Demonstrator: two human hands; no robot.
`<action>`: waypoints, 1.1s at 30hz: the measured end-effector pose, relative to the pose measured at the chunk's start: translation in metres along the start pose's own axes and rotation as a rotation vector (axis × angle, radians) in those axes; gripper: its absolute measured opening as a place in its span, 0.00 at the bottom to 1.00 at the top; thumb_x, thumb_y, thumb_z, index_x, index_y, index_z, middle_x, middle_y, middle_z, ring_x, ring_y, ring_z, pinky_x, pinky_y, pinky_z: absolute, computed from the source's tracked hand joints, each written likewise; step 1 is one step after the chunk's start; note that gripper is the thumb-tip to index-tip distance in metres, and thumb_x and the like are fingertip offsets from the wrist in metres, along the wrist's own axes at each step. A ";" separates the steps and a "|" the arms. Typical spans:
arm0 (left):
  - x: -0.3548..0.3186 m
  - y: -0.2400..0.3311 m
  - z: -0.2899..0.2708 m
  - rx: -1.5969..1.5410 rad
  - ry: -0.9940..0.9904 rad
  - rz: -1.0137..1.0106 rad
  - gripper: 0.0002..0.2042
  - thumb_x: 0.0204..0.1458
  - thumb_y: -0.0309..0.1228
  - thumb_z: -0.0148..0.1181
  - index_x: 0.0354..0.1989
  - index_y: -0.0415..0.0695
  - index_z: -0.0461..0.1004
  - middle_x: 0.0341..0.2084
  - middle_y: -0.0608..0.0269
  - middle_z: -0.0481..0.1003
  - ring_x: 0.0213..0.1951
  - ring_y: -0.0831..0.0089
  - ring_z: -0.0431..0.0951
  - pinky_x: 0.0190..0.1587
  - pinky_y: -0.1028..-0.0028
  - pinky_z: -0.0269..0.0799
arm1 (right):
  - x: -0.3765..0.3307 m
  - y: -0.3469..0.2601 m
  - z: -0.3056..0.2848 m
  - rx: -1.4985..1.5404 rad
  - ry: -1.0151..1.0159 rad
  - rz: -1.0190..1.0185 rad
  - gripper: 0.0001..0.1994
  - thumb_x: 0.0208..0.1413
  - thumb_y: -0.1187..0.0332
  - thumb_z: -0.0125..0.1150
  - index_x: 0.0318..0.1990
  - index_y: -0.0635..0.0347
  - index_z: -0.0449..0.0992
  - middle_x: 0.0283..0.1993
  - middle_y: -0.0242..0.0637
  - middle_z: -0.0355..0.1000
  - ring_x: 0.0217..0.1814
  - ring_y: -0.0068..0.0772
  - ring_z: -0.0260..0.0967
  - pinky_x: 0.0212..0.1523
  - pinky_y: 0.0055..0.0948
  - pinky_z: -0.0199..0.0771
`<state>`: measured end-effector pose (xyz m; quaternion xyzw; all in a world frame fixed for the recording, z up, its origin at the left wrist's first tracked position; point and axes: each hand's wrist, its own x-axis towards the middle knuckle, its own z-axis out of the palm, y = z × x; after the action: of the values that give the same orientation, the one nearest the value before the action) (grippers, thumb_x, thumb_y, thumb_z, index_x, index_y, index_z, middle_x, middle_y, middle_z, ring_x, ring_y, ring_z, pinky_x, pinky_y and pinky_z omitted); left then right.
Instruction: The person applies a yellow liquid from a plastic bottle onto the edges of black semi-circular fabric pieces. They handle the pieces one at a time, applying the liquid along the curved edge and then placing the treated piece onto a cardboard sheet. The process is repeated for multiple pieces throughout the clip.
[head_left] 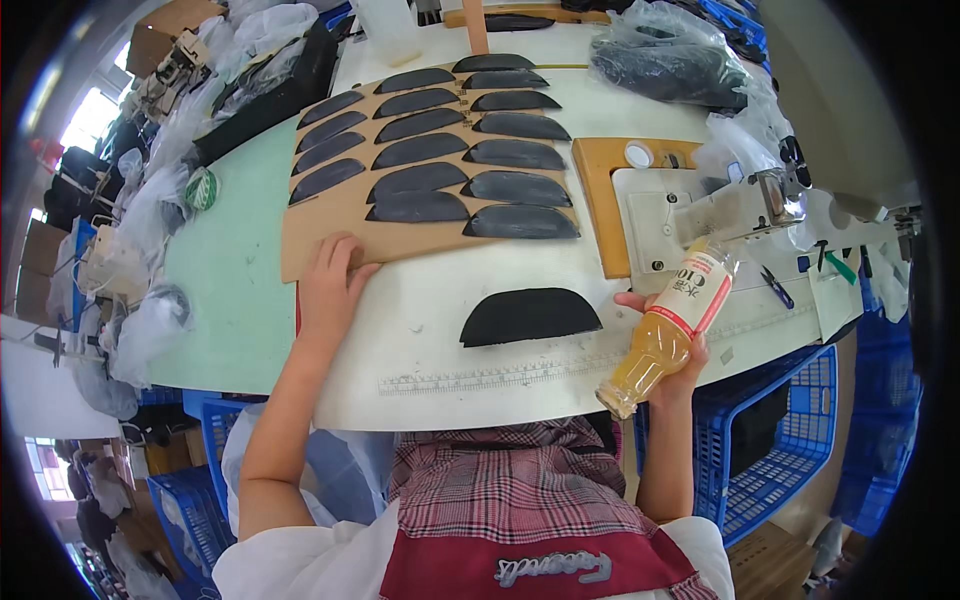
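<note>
My right hand (682, 365) is wrapped around a clear bottle (668, 325) of yellow liquid with a red-and-cream label. The bottle is tilted, its neck toward me and its base toward the machine. My left hand (335, 275) lies on the near left corner of a brown cardboard sheet (420, 240), thumb apart from the fingers. Rows of dark half-moon pieces (520, 222) rest on that sheet, some overlapping. Between my hands, one separate black half-moon piece (530, 316) lies flat on the white tabletop (420, 340), touched by neither hand.
To the right stands a sewing machine (780, 200) with a white bed plate. Small snips (777, 287) lie near it. A ruler strip (500, 377) runs along the front. Plastic-wrapped dark goods (670, 60) sit at the back right. Blue crates (770, 440) stand below. A tape roll (202, 189) is at left.
</note>
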<state>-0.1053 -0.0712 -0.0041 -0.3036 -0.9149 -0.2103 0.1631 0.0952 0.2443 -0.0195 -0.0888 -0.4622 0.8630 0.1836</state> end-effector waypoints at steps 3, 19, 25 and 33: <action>0.005 -0.002 0.009 0.004 0.055 0.078 0.14 0.37 0.27 0.62 0.32 0.40 0.65 0.33 0.59 0.68 0.35 0.62 0.68 0.36 0.69 0.65 | -0.003 0.000 0.002 -0.001 0.018 -0.004 0.37 0.37 0.38 0.53 0.43 0.65 0.63 0.45 0.58 0.63 0.37 0.29 0.67 0.28 0.17 0.69; -0.044 0.101 0.016 -1.505 -0.353 -0.492 0.09 0.51 0.25 0.49 0.39 0.36 0.63 0.44 0.55 0.65 0.45 0.73 0.65 0.42 0.74 0.72 | -0.006 -0.011 0.021 -0.143 0.049 -0.163 0.36 0.46 0.40 0.43 0.49 0.69 0.59 0.39 0.52 0.66 0.38 0.37 0.68 0.35 0.24 0.70; -0.051 0.105 0.034 -1.519 -0.208 -0.473 0.09 0.50 0.23 0.48 0.39 0.35 0.62 0.43 0.54 0.64 0.45 0.74 0.66 0.43 0.73 0.72 | 0.002 -0.015 0.055 -0.566 0.146 -0.434 0.32 0.45 0.49 0.54 0.49 0.68 0.60 0.43 0.49 0.66 0.44 0.38 0.66 0.43 0.33 0.68; -0.053 0.112 0.043 -1.498 -0.083 -0.500 0.06 0.47 0.19 0.50 0.34 0.33 0.64 0.36 0.56 0.68 0.38 0.75 0.69 0.39 0.77 0.74 | 0.021 0.000 0.123 -1.053 -0.229 -0.694 0.25 0.30 0.59 0.71 0.36 0.64 0.72 0.33 0.37 0.72 0.30 0.27 0.71 0.32 0.24 0.71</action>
<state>-0.0025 0.0046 -0.0314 -0.1256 -0.5761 -0.7893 -0.1710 0.0360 0.1585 0.0496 0.0805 -0.8428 0.4146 0.3335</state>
